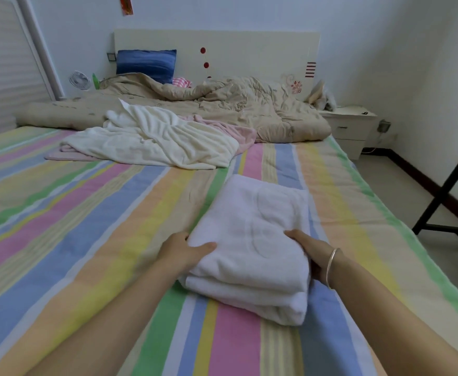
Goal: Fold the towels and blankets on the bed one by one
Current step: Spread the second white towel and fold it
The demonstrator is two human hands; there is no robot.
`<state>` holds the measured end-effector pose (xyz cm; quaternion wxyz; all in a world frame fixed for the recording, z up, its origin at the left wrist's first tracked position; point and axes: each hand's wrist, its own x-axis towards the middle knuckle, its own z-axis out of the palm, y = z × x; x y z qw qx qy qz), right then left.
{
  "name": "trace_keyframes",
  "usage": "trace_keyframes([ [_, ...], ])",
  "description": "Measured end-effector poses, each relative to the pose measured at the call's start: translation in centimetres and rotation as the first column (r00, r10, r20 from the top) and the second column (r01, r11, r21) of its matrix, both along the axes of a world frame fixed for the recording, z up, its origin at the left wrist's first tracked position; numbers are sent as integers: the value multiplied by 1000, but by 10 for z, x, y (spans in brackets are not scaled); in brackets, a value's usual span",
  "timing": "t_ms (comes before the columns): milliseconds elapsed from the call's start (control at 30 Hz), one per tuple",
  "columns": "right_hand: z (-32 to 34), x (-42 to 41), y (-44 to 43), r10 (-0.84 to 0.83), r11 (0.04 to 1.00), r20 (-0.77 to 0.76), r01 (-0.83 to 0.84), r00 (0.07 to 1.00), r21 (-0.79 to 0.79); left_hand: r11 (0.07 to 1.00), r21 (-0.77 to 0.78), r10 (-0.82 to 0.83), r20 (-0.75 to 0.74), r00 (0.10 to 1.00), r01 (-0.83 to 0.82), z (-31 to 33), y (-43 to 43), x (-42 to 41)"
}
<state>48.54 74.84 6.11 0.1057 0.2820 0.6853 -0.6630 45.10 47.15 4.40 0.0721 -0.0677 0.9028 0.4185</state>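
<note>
Left hand (184, 249) and right hand (307, 252) grip folded towel (252, 234) edges; blankets (154, 142) beyond.

The white towel (252, 240) is thick, fluffy terry cloth, matt. The striped sheet (86, 226) is flat woven cloth. The cream towel (154, 139) is soft ribbed plush, and the beige quilt (236, 104) is crinkled fabric. The bracelet (331, 264) is shiny metal. The headboard (249, 50) is smooth board.

Left hand (185, 250), right hand (310, 249) grip folded white towel (252, 240) on striped bed (86, 226).
</note>
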Motion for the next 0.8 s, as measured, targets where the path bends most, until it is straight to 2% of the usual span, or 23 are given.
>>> trace_keyframes([
  [133,6,46,-36,-18,996,1,18,1000,-87,955,-263,-159,-54,986,139,29,-27,-4],
  [233,12,81,-77,-29,990,-29,25,999,-139,832,-497,-303,-33,952,247,56,-55,-7],
  [333,20,120,-139,-61,956,-61,41,996,-290,699,-654,-400,-23,916,289,84,-88,-4],
  [433,20,143,-201,-106,918,-84,65,991,-391,603,-757,-434,-45,900,253,100,-120,8],
  [533,18,153,-268,-165,874,-66,115,984,-472,419,-895,-456,-60,888,154,108,-150,23],
  [667,20,154,-367,-282,819,-72,201,957,-538,228,-972,-518,-74,852,54,116,-197,21],
  [733,19,153,-408,-322,807,-86,225,943,-546,209,-978,-544,-126,829,-11,117,-221,16],
  [800,14,154,-432,-296,811,-60,218,953,-543,263,-965,-535,-142,833,5,104,-245,13],
])
